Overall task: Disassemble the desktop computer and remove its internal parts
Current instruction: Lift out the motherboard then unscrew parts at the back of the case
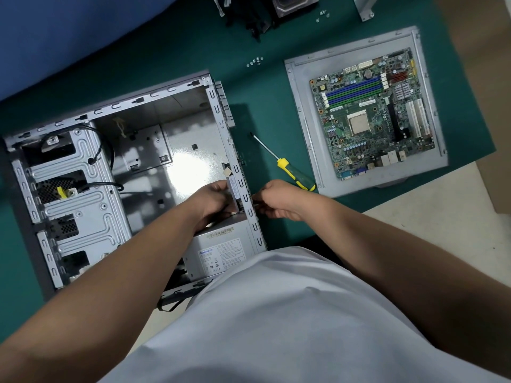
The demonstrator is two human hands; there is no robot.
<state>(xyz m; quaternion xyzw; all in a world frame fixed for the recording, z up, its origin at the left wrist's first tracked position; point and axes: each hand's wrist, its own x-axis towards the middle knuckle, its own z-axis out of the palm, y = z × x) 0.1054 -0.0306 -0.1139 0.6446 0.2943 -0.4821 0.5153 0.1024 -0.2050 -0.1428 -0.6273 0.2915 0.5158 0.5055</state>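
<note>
- The desk (262, 114) carries a dark green mat; a blue surface lies beyond its far-left edge and a pale floor shows at the near-right.
- The computer case (116, 172) lies open on its side at the left part of the desk, with its rear panel facing right.
- The power supply (221, 250) sits inside the case at the near-right corner, label upward.
- The motherboard (370, 114) rests on a grey side panel (298, 111) at the right part of the desk, well apart from the case.
- A screwdriver (284, 164) with a yellow and green handle lies on the mat between the case and the side panel.
- Loose screws (255, 61) lie near the far edge; more parts, cut off by the picture's edge, sit at the far edge of the desk.
- The left hand (214, 200) reaches inside the case, fingers curled around a small part at the rear wall, just above the power supply.
- The right hand (279, 200) is outside the case, fingers pressed together against the rear wall opposite the left hand; whether it pinches anything cannot be told.
</note>
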